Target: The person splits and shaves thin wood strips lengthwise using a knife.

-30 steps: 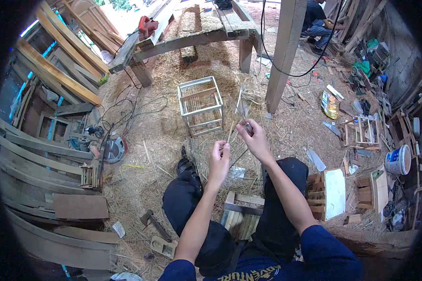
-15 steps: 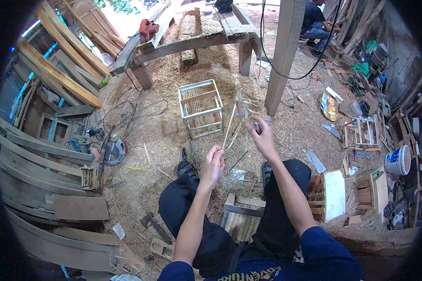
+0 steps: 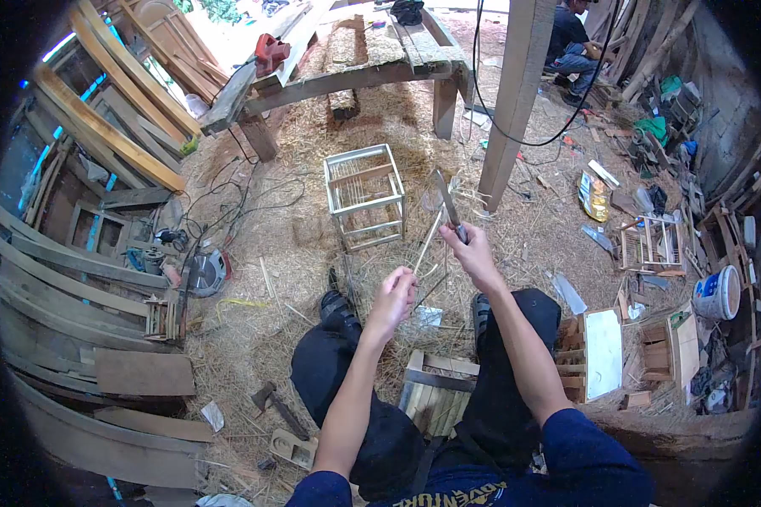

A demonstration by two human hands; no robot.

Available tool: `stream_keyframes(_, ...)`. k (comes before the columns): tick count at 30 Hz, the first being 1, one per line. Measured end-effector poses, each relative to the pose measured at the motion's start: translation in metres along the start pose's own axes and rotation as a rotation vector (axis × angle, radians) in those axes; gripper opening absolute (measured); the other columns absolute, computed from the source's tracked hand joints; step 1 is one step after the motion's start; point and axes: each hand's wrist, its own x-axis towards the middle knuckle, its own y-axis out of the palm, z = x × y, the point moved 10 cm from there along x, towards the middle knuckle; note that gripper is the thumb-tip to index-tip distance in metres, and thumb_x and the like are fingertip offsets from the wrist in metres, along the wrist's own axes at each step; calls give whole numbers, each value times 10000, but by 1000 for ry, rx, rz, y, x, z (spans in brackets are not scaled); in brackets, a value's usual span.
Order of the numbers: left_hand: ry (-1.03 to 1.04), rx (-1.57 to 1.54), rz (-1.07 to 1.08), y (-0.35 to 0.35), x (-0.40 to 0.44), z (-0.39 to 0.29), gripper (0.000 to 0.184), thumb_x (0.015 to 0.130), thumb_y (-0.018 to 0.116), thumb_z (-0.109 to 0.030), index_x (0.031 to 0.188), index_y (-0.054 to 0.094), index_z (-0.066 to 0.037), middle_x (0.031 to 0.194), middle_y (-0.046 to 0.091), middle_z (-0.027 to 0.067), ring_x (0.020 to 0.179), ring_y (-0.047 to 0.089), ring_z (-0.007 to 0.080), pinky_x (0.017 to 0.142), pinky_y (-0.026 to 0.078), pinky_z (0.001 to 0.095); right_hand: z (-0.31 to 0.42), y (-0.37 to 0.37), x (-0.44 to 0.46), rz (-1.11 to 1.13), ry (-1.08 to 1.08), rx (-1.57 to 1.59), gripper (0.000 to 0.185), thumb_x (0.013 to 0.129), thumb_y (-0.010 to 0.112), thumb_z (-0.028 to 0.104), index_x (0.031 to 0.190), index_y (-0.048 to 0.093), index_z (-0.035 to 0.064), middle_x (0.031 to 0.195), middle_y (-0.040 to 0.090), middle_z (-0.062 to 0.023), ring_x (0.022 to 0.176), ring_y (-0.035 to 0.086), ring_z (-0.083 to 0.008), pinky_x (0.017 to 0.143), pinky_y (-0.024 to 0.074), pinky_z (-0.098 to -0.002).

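My left hand [image 3: 392, 302] is closed on one end of a thin pale wooden strip [image 3: 428, 242], which slants up and away to the right. In my right hand [image 3: 473, 257] is a knife [image 3: 449, 205], its blade pointing up and away from me beside the strip's far part. Pale curled shavings [image 3: 457, 188] show around the blade; whether they still hang from the strip I cannot tell. Beyond my hands, a small wooden cage frame [image 3: 360, 176] with thin bars stands on the floor. Between my legs is a slatted wooden piece [image 3: 435, 397].
A workbench [image 3: 338, 84] stands ahead, with a red tool [image 3: 271, 54] on it. A wooden post [image 3: 514, 110] rises at right, and a person [image 3: 573, 52] sits behind it. A circular saw [image 3: 209, 272] and a hatchet [image 3: 277, 407] lie left. A white bucket [image 3: 712, 296] stands right.
The knife was blurred before and now shows clearly, its blade upright beside the strip. My left hand has shifted slightly right, and the strip leans further right.
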Motion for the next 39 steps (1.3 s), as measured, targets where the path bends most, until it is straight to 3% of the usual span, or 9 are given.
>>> stream_keyframes(6, 405, 508, -286, 0, -2, -36, 282, 1013, 557, -280, 1031, 626, -7, 660, 521, 22, 584, 523, 132, 552, 416, 315, 34, -2, -15, -87, -170, -413, 317, 950, 649, 297, 820, 640, 8, 599, 549, -129, 525, 495, -230, 530, 382, -390)
stream_keyframes(9, 797, 711, -315, 12, -6, -54, 311, 1018, 564, -284, 1017, 639, 17, 662, 554, 60, 610, 536, 137, 573, 432, 331, 38, -3, -16, -88, -190, -480, 331, 949, 641, 316, 824, 637, 9, 631, 573, -181, 545, 543, -318, 548, 409, -426)
stream_keyframes(12, 497, 491, -209, 9, 15, -31, 286, 1035, 543, -258, 972, 647, 0, 709, 577, 0, 660, 525, 94, 628, 433, 265, 45, -7, -17, -79, -209, -526, 315, 939, 649, 307, 833, 645, 11, 661, 596, -191, 593, 589, -354, 572, 434, -443)
stream_keyframes(18, 454, 346, -140, 6, 19, -26, 250, 1052, 503, -247, 991, 618, -34, 633, 425, -62, 528, 390, 31, 462, 309, 232, 67, -37, -22, -283, -465, -704, 107, 793, 713, 106, 883, 682, 55, 869, 678, -146, 757, 643, -338, 677, 491, -441)
stream_keyframes(21, 185, 62, 22, 4, 19, -7, 277, 1047, 504, -273, 1020, 644, -35, 618, 414, -53, 501, 384, 34, 445, 302, 237, 81, -56, -25, -427, -543, -848, 190, 724, 719, 45, 908, 706, 90, 909, 677, -98, 822, 637, -309, 731, 480, -424)
stream_keyframes(27, 65, -3, 87, 30, -2, -13, 205, 1056, 476, -253, 1155, 551, -89, 664, 362, -65, 486, 305, 20, 413, 234, 228, 98, -84, -42, -683, -604, -986, 349, 660, 720, 1, 985, 728, 129, 862, 636, -37, 845, 612, -233, 757, 370, -373)
stream_keyframes(30, -9, -121, 185, 51, -11, -5, 159, 1062, 447, -245, 1145, 508, -124, 647, 279, -75, 457, 250, 31, 415, 204, 219, 101, -85, -45, -649, -572, -971, 488, 655, 717, -13, 1114, 708, 151, 866, 635, -23, 838, 606, -217, 765, 366, -381)
stream_keyframes(36, -123, -368, 180, 49, -9, 17, 119, 1054, 444, -232, 1061, 491, -123, 624, 304, -56, 427, 242, 43, 384, 199, 231, 93, -44, -45, -530, -631, -997, 859, 697, 711, -27, 1493, 432, 138, 829, 654, -65, 715, 618, -241, 685, 422, -386)
stream_keyframes(39, -89, -469, 157, 43, -1, 18, 118, 1050, 445, -226, 1025, 495, -122, 617, 313, -49, 413, 250, 48, 377, 191, 236, 80, -26, -37, -354, -578, -927, 969, 752, 788, 88, 1569, 267, 120, 893, 670, -113, 715, 634, -295, 710, 452, -424)
